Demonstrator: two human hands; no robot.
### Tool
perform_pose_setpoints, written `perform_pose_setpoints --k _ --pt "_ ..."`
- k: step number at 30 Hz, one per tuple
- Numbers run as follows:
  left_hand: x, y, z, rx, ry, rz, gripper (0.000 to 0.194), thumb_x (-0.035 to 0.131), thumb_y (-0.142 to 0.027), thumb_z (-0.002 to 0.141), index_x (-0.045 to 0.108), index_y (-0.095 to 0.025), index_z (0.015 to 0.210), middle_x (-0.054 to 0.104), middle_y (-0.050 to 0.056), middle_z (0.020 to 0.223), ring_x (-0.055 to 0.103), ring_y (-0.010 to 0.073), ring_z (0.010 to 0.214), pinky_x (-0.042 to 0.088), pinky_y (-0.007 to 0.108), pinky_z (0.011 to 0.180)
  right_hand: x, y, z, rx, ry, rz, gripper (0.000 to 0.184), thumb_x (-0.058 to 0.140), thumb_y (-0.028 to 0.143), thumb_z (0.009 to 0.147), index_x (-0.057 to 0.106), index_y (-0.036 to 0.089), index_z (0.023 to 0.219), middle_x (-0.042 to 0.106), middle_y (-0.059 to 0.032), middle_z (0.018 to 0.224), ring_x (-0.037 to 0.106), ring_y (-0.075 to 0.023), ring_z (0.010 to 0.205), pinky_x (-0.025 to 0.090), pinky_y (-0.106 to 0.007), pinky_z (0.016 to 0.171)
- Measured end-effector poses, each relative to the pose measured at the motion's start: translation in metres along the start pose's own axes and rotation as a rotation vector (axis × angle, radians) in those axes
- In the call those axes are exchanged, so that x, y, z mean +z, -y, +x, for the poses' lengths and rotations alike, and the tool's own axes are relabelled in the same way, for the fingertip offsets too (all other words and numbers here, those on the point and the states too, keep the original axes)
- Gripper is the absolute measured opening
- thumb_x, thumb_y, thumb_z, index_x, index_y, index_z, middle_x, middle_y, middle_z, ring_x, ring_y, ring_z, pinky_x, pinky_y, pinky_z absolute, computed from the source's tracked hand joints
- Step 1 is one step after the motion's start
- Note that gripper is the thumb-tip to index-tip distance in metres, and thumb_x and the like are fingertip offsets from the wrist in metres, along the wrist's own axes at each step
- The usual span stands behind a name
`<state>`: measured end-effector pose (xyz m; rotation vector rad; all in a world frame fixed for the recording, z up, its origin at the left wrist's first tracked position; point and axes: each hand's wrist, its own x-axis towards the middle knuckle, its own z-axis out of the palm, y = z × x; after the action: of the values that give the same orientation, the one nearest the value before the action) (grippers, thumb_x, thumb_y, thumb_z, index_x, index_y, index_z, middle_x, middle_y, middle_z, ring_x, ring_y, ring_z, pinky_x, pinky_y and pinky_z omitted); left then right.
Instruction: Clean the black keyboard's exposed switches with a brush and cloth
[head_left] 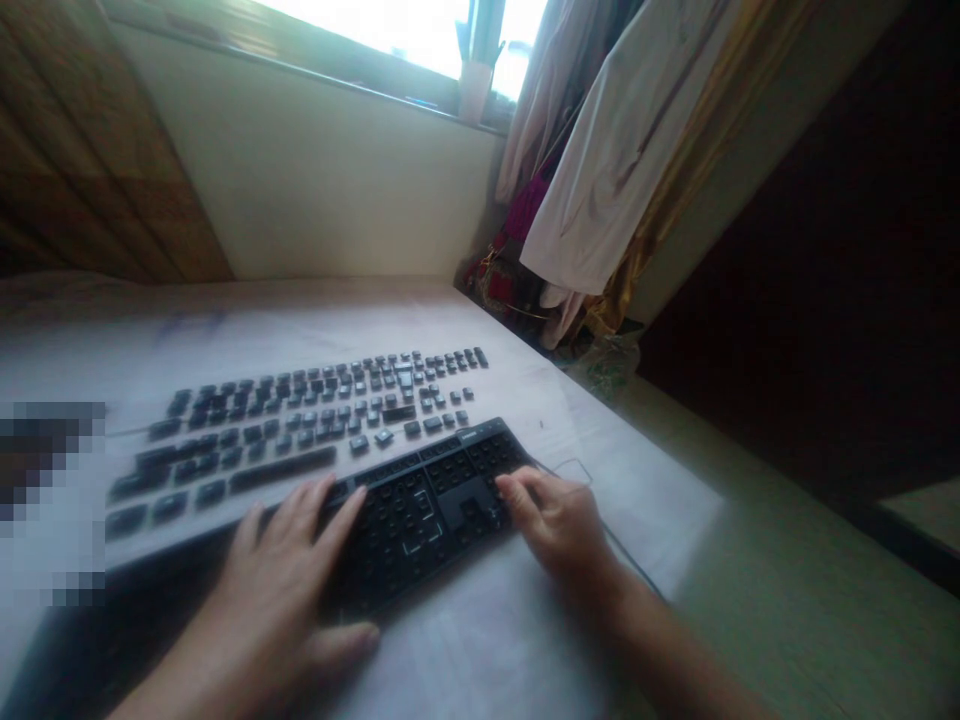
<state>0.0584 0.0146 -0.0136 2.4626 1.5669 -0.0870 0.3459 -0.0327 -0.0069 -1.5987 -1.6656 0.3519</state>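
A black keyboard base point(450, 490) with its keys taken off lies across the front of a pale sheet-covered surface point(480, 640). My left hand point(289, 560) rests on its middle with the fingers spread apart. At the right end of the base, my right hand point(555, 520) is closed, thumb and fingertips pressed together by the edge. Whatever those fingertips grip is too small or hidden to make out. Just beyond the base, loose black keycaps point(322, 420) are laid out in rows, with a long space bar point(283, 468) among them.
A thin cable point(630, 560) runs beside my right wrist towards the surface's right edge. Hanging clothes point(600, 180) reach down at the far right corner. Behind stand a wall point(330, 180) and a window, with a curtain point(97, 150) at left. The floor point(787, 540) lies to the right.
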Motion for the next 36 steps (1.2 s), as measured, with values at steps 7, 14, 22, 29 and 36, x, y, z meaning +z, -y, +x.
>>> perform_pose_setpoints --k 7,14,22,29,36 --pt "-0.001 -0.001 -0.001 0.014 -0.022 -0.013 0.101 0.076 -0.056 0.060 0.040 -0.028 0.151 0.026 0.016 0.164 0.023 0.0440 0.152 0.022 0.068 0.122 -0.025 -0.004 0.028 -0.146 0.312 0.062 0.027 0.068 0.046 0.090 0.076 0.023 0.078 0.077 -0.0015 0.073 0.069 -0.0157 0.065 0.052 -0.025 0.065" --pt "-0.007 -0.005 0.000 -0.028 0.065 0.009 0.103 0.072 -0.057 0.062 0.034 -0.026 0.153 0.017 0.015 0.166 0.015 0.0402 0.154 0.015 0.065 0.125 -0.044 -0.012 0.039 -0.197 0.554 0.119 0.008 0.073 0.027 0.086 0.080 0.024 0.089 0.077 -0.0029 0.084 0.070 -0.0159 0.074 0.054 -0.027 0.069" --pt "-0.003 -0.003 -0.001 -0.029 0.098 0.045 0.105 0.068 -0.061 0.064 0.028 -0.026 0.155 0.011 0.015 0.167 0.010 0.0386 0.155 0.012 0.065 0.125 -0.043 -0.014 0.041 -0.074 0.628 0.135 0.009 0.070 0.023 0.086 0.078 0.020 0.087 0.077 -0.0036 0.082 0.070 -0.0173 0.076 0.057 -0.029 0.071" --pt "0.004 0.003 0.000 0.002 0.004 0.005 0.104 0.073 -0.061 0.061 0.037 -0.026 0.152 0.024 0.015 0.165 0.019 0.0446 0.153 0.020 0.068 0.122 -0.037 -0.006 0.053 -0.085 0.734 0.060 0.010 0.072 0.018 0.085 0.080 0.021 0.090 0.078 -0.0019 0.085 0.070 -0.0161 0.078 0.055 -0.026 0.074" --pt "0.013 0.007 0.002 0.051 -0.079 0.005 0.103 0.075 -0.061 0.060 0.040 -0.028 0.151 0.027 0.015 0.164 0.024 0.0469 0.151 0.021 0.068 0.121 -0.031 -0.003 0.069 -0.110 0.872 0.003 0.012 0.072 0.019 0.084 0.081 0.018 0.091 0.075 -0.0005 0.074 0.066 -0.0128 0.066 0.051 -0.023 0.065"
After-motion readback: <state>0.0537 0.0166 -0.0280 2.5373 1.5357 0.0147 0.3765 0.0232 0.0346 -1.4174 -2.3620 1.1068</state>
